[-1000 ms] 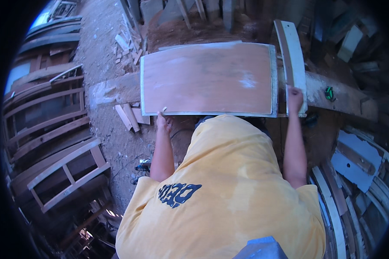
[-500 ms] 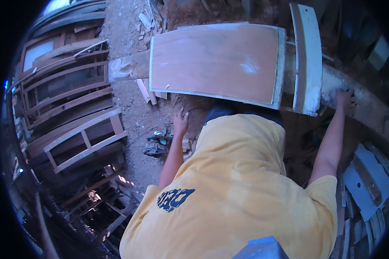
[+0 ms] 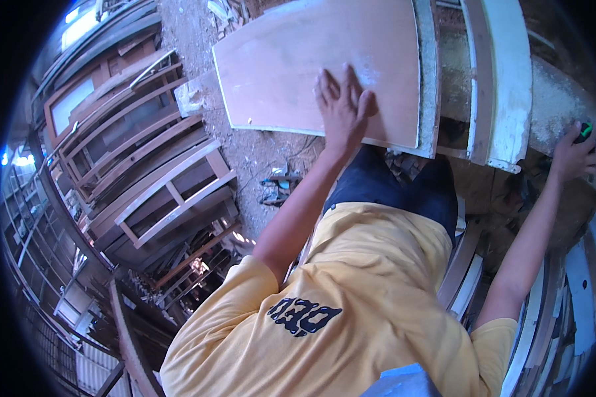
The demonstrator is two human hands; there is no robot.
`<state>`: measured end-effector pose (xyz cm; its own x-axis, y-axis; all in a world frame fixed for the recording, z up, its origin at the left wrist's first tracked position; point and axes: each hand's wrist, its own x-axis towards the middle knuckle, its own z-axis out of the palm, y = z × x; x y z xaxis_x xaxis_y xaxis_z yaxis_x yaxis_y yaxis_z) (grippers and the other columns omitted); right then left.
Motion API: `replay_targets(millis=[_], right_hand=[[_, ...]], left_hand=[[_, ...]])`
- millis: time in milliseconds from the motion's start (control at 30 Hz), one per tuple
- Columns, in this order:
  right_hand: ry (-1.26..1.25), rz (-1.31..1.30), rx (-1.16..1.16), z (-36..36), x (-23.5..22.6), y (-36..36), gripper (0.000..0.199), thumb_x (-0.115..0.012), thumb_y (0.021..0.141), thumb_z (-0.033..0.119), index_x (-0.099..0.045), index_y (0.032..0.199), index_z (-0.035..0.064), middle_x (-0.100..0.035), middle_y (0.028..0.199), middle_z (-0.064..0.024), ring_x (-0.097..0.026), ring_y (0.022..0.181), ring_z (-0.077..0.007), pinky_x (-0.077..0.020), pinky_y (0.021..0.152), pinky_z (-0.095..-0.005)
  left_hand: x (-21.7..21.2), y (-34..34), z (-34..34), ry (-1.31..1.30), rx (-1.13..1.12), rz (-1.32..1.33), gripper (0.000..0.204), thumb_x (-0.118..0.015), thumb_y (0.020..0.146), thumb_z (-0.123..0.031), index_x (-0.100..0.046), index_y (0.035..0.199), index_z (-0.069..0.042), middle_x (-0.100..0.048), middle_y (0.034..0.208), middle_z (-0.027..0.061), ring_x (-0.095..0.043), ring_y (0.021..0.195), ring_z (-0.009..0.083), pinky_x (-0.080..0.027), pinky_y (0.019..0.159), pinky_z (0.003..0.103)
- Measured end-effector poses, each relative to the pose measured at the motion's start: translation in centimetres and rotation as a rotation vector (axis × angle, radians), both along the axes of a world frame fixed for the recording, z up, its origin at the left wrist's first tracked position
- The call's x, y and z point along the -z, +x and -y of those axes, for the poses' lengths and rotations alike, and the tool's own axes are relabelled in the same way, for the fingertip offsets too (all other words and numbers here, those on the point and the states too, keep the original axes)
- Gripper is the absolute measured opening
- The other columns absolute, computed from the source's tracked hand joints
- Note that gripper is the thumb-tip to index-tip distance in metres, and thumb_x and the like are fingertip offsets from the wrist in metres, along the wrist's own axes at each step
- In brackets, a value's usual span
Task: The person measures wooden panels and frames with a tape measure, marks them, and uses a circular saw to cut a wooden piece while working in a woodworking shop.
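Left hand spread over the brown panel — contact unclear. Right hand at the green-and-black tool over the plank, closure unclear — a loose hold could drop it.

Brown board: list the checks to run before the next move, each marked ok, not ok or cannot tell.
1. Left hand over the brown board, fingers spread: ok.
2. Left palm pressing the board: cannot tell.
3. Board free of bits: not ok; a small pale chip lies near its lower left corner.
4. White strip apart from the board: ok, a gap shows.
5. Right hand at the green and black tool: ok.
6. Firm grip on that tool: cannot tell.
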<state>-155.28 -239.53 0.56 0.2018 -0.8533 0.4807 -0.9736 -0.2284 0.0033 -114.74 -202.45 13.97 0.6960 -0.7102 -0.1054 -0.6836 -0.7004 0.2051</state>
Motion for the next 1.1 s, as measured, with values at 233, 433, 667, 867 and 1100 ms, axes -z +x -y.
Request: replay_targets(millis=[233,433,667,867,1100], right_hand=[[0.081,0.027,0.135,-1.2,-1.5,1.4,0.058,-0.052,0.097,0.061,-0.058,0.140,0.0231,-0.064,0.128,-0.0218,-0.048,0.122,-0.0442,-0.0351,0.099,-0.0598],[0.343,0.421,-0.022,-4.2,-9.5,5.3,0.050,-0.062,0.100,0.036,-0.057,0.136,0.0031,-0.060,0.127,-0.0263,-0.060,0.113,-0.0369,-0.0476,0.098,-0.0421],[0.655,0.728,-0.170,-17.8,-15.3,15.1,0.041,-0.063,0.099,0.015,-0.055,0.136,-0.0013,-0.062,0.117,-0.0124,-0.062,0.102,-0.0200,-0.0518,0.088,-0.0324],[1.121,0.802,-0.509,-27.0,-20.8,28.9,0.042,-0.064,0.097,0.024,-0.055,0.130,0.0010,-0.063,0.114,-0.0113,-0.063,0.105,-0.0210,-0.0493,0.094,-0.0348],[1.431,0.454,-0.804,-34.5,-22.8,42.9,0.046,-0.074,0.091,0.034,-0.052,0.117,0.0039,-0.064,0.108,-0.0204,-0.066,0.103,-0.0369,-0.0521,0.088,-0.0441]], left_hand=[[-3.8,-3.3,2.2,-0.006,0.442,-0.164,0.059,-0.063,0.097,-0.040,-0.049,0.150,-0.019,-0.032,0.160,0.0195,-0.026,0.149,0.0422,-0.018,0.123,0.053],[-4.7,-1.8,-1.9,-0.180,0.603,-0.582,0.054,-0.067,0.095,-0.027,-0.053,0.146,-0.020,-0.043,0.154,0.0147,-0.037,0.145,0.0372,-0.029,0.121,0.052],[0.2,11.6,-13.4,0.019,-0.084,-0.037,0.066,-0.047,0.103,-0.049,-0.040,0.155,-0.010,-0.027,0.162,0.0260,-0.022,0.152,0.0403,-0.013,0.124,0.052],[-3.4,19.5,-17.6,-0.070,-0.519,-0.462,0.051,-0.058,0.102,-0.039,-0.058,0.140,-0.004,-0.058,0.140,0.0194,-0.056,0.128,0.0295,-0.043,0.108,0.042],[-4.8,15.1,-12.6,-0.528,-0.444,-1.740,0.037,-0.062,0.103,-0.024,-0.064,0.131,0.000,-0.069,0.117,0.0082,-0.064,0.107,0.0152,-0.051,0.096,0.032]])
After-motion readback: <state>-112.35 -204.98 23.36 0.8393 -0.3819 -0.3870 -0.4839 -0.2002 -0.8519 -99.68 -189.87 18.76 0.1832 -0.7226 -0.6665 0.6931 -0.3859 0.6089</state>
